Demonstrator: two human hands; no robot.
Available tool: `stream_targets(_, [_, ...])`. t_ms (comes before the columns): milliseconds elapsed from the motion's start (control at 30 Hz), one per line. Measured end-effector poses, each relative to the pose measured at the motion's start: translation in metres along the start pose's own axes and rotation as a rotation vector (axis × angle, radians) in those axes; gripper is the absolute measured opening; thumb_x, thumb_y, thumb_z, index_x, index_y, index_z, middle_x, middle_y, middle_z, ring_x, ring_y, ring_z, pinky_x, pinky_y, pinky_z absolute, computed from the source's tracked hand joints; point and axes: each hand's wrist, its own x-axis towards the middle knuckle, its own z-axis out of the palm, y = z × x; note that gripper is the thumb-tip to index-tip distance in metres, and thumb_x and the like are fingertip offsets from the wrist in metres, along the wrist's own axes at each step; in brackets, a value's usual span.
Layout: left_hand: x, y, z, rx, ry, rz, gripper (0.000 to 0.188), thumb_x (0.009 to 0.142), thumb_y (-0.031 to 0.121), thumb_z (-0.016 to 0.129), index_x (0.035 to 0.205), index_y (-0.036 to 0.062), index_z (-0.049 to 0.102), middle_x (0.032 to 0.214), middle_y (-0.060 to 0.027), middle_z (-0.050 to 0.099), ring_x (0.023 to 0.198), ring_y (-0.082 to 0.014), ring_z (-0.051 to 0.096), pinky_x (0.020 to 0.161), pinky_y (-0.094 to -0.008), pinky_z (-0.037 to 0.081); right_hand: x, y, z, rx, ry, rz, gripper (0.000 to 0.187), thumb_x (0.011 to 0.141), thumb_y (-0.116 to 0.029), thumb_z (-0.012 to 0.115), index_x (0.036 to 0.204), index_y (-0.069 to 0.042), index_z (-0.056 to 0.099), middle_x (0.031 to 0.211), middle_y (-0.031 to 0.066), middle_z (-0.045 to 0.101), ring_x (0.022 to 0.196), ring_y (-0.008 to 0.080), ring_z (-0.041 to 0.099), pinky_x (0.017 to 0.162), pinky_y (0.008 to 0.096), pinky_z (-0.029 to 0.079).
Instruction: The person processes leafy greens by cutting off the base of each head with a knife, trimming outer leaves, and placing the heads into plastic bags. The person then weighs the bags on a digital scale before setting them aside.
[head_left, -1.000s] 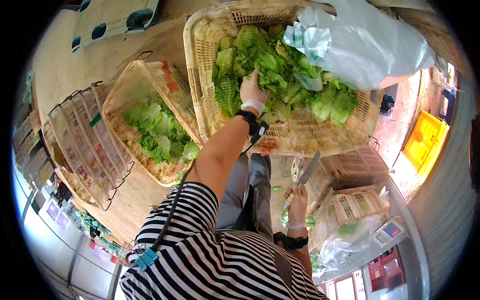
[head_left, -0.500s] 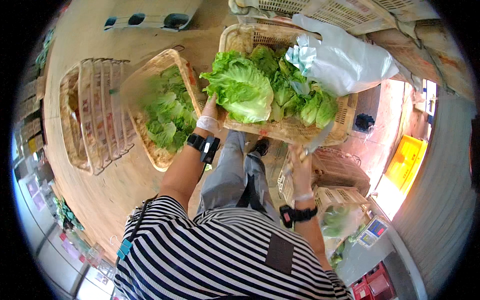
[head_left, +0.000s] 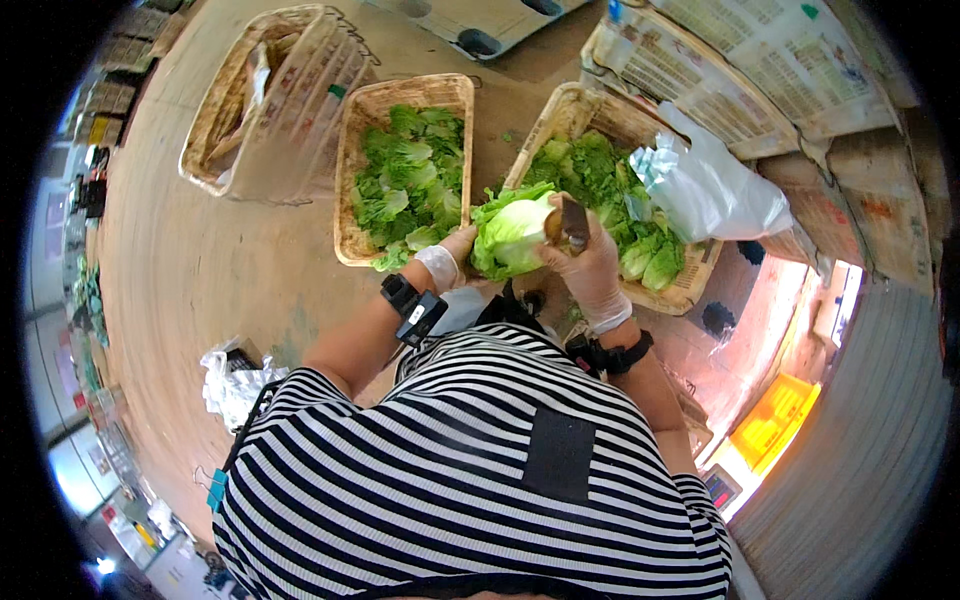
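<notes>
A head of green lettuce (head_left: 508, 242) lies on its side in front of my body, its pale stem end turned to the right. My left hand (head_left: 452, 252), in a clear glove, grips it from the left; some of those fingers are hidden behind the leaves. In my gloved right hand (head_left: 594, 268) is a knife (head_left: 574, 224), its short broad blade close against the cut stem end. Just beyond stands a crate (head_left: 545, 118) of lettuce heads. Left of it, another crate (head_left: 345, 212) holds loose leaves.
A white plastic bag (head_left: 722, 188) lies over the right crate's far corner. Tilted crates (head_left: 255, 110) stand at the far left, and stacked crates (head_left: 735, 75) line the far right. Crumpled plastic (head_left: 238, 385) sits on the floor (head_left: 270, 285) at left. A yellow crate (head_left: 775, 420) is at right.
The lettuce has come nearer my body and turned, stem end to the right. My right hand has brought the knife up to that end. The view has swung, shifting the crates.
</notes>
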Motion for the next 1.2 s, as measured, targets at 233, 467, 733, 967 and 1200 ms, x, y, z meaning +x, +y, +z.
stream_targets(233, [-0.136,0.079,-0.031,0.924,0.32,0.316,0.087,0.073,0.07,0.046,0.133,0.0073,0.034,0.095,-0.0195,0.063,0.091,-0.0288,0.062,0.073,-0.0308,0.05,0.04,-0.019,0.017,0.457,0.189,0.54,0.026,0.076,-0.017,0.071,0.088,-0.004,0.052,0.078,0.0001,0.054,0.068,0.0081,0.053,0.062,0.0206,0.046])
stream_targets(467, [-0.184,0.089,-0.043,1.268,0.056,0.826,0.098,0.061,0.04,0.077,0.137,0.0045,0.027,0.132,-0.0173,0.042,0.119,-0.0259,0.042,0.1,-0.0335,0.031,0.061,-0.074,0.115,0.512,-0.072,0.515,0.028,0.082,-0.019,0.065,0.096,0.002,0.052,0.086,0.0012,0.058,0.073,0.0104,0.054,0.065,0.0223,0.045])
stream_targets(733, [-0.146,0.084,-0.157,0.582,-0.378,0.71,0.073,0.071,0.03,0.073,0.129,0.0012,0.04,0.117,-0.0061,0.053,0.106,-0.0143,0.047,0.093,-0.0275,0.036,0.064,-0.065,0.142,-0.19,-0.29,0.228,0.018,0.083,-0.023,0.06,0.096,-0.011,0.057,0.077,0.0113,0.059,0.066,0.0266,0.059,0.057,0.0307,0.045])
stream_targets(967, [-0.161,0.078,-0.18,0.461,-0.31,0.727,0.075,0.065,0.036,0.077,0.123,0.0003,0.046,0.116,-0.0074,0.054,0.103,-0.0163,0.051,0.091,-0.0287,0.039,0.093,-0.075,0.18,-0.695,-0.483,-0.443,0.029,0.066,-0.01,0.063,0.094,-0.013,0.06,0.067,0.006,0.053,0.063,0.0248,0.055,0.057,0.0354,0.044])
stream_targets(1200, [-0.175,0.071,-0.201,0.205,-0.283,0.685,0.07,0.063,0.029,0.078,0.119,-0.0004,0.049,0.113,-0.0081,0.057,0.098,-0.0173,0.056,0.088,-0.0286,0.043,0.111,-0.063,0.219,-0.64,-0.611,-0.553,0.02,0.068,-0.011,0.059,0.088,-0.014,0.058,0.064,0.0054,0.05,0.059,0.0238,0.055,0.054,0.0357,0.043])
